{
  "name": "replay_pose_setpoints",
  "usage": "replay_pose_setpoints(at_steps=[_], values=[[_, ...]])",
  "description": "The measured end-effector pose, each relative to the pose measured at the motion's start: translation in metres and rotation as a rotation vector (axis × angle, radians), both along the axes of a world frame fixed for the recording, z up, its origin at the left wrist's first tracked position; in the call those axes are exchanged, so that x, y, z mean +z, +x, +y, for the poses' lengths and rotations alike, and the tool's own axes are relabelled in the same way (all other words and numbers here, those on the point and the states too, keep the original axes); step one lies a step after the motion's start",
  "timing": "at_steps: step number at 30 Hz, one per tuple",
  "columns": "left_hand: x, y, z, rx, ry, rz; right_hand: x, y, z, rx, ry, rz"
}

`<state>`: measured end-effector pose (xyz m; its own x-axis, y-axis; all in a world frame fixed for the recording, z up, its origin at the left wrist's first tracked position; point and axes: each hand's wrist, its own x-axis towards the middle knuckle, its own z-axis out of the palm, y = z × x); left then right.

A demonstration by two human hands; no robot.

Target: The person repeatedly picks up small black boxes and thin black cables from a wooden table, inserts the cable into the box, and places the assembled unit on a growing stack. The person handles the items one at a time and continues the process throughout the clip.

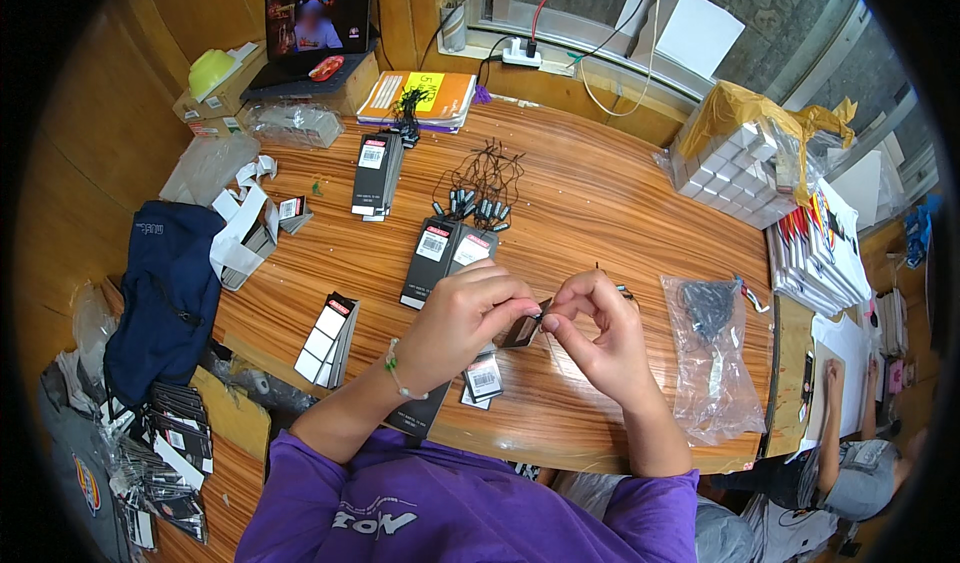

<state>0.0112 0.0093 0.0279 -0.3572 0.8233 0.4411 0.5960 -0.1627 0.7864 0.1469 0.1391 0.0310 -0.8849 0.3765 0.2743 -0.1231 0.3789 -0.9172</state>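
My left hand [462, 315] pinches a black hang tag [521, 331] above the wooden table [600, 203]. My right hand [598, 325] meets it at the tag's top edge, fingertips closed on a thin black string [618, 285] at the tag. Just beyond my hands lie two black tags with white barcode labels [445, 253]. A loose bunch of black strings with small fasteners [482, 188] is spread farther back. More tags [483, 375] lie under my left wrist.
Tag stacks lie at left [328, 339] and back [376, 173]. A clear bag of black strings [712, 348] sits right of my hands. White boxes [730, 168], a dark blue garment [165, 293], a laptop [312, 25] and another person [850, 453] at lower right surround the table.
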Motion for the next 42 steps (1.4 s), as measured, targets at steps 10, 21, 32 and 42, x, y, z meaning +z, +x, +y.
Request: replay_pose_setpoints(at_steps=[10,21,32,42], values=[[0.008,0.001,-0.007,-0.034,-0.089,-0.168,0.004,0.002,0.000,0.129,-0.370,-0.059],[0.017,0.006,-0.018,-0.123,-0.124,-0.224,0.002,0.004,-0.001,0.240,-0.400,-0.019],[0.009,0.004,-0.001,0.003,0.028,0.000,-0.011,-0.006,0.002,0.300,-0.402,-0.185],[-0.018,0.011,-0.003,0.068,0.182,0.111,-0.013,-0.009,0.013,0.200,-0.744,0.034]])
